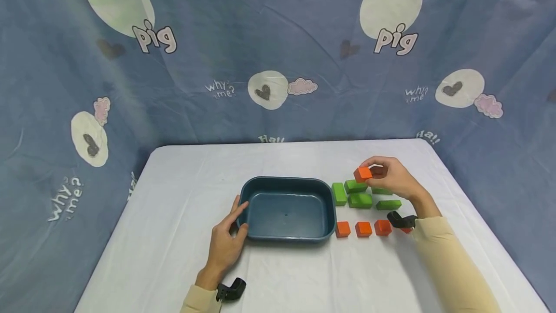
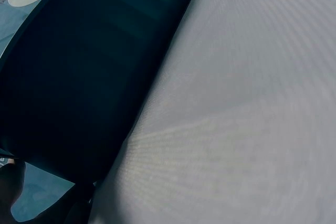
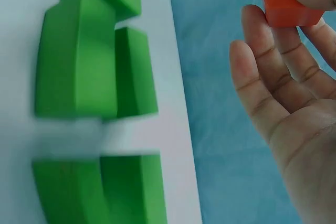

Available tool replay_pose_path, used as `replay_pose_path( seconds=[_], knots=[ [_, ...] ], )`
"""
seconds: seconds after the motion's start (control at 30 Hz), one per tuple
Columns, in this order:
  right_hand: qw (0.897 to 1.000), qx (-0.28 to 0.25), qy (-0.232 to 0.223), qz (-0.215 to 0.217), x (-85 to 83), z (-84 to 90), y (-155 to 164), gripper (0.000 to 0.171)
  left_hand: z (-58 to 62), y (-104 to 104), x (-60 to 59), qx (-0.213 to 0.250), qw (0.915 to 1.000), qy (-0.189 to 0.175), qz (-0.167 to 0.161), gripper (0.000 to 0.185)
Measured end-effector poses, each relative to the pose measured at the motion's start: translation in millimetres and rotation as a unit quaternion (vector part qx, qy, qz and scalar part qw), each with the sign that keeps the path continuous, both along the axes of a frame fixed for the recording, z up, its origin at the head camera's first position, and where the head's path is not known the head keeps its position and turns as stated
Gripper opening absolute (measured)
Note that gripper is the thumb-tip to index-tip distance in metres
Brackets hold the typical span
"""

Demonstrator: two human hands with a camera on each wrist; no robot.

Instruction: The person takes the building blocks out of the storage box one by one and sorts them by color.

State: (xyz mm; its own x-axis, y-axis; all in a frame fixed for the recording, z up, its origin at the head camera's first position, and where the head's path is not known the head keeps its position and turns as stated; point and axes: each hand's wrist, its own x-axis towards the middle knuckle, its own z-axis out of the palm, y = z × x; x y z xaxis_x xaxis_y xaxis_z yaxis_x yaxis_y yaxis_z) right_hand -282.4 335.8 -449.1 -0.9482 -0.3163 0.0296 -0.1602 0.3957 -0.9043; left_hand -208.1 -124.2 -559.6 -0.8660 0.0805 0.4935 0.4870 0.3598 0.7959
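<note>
My right hand (image 1: 393,177) pinches an orange block (image 1: 362,174) between thumb and fingertips, raised over the back of the green blocks (image 1: 360,200). In the right wrist view the thumb presses the orange block (image 3: 293,10) against the fingers. A dark blue rectangular tub (image 1: 286,214) with nothing in it stands at the middle of the table. At its left end my left hand (image 1: 226,243) touches the rim, fingers extended and thumb by the outer wall. The tub's dark side (image 2: 89,77) fills much of the left wrist view.
Several orange blocks (image 1: 363,229) stand in a row right of the tub, nearer the front; one is partly hidden by the right wrist's black camera mount (image 1: 401,220). A white cloth covers the table (image 1: 195,173). Patterned blue fabric (image 1: 269,23) hangs behind and at the sides.
</note>
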Motion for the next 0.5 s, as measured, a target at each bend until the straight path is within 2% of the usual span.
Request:
replay_pose_path(
  seconds=[0.23,0.5],
  knots=[
    [0.999,-0.007,0.0,-0.033,19.3,-0.3,30.6,0.036,7.6,4.4,3.8,-0.001,0.9999,-0.008,0.012,0.055],
    [0.998,-0.008,0.015,-0.063,41.8,-0.1,63.6,0.033,41.4,12.9,15.8,0.008,0.9999,-0.014,0.002,0.048]
  ],
)
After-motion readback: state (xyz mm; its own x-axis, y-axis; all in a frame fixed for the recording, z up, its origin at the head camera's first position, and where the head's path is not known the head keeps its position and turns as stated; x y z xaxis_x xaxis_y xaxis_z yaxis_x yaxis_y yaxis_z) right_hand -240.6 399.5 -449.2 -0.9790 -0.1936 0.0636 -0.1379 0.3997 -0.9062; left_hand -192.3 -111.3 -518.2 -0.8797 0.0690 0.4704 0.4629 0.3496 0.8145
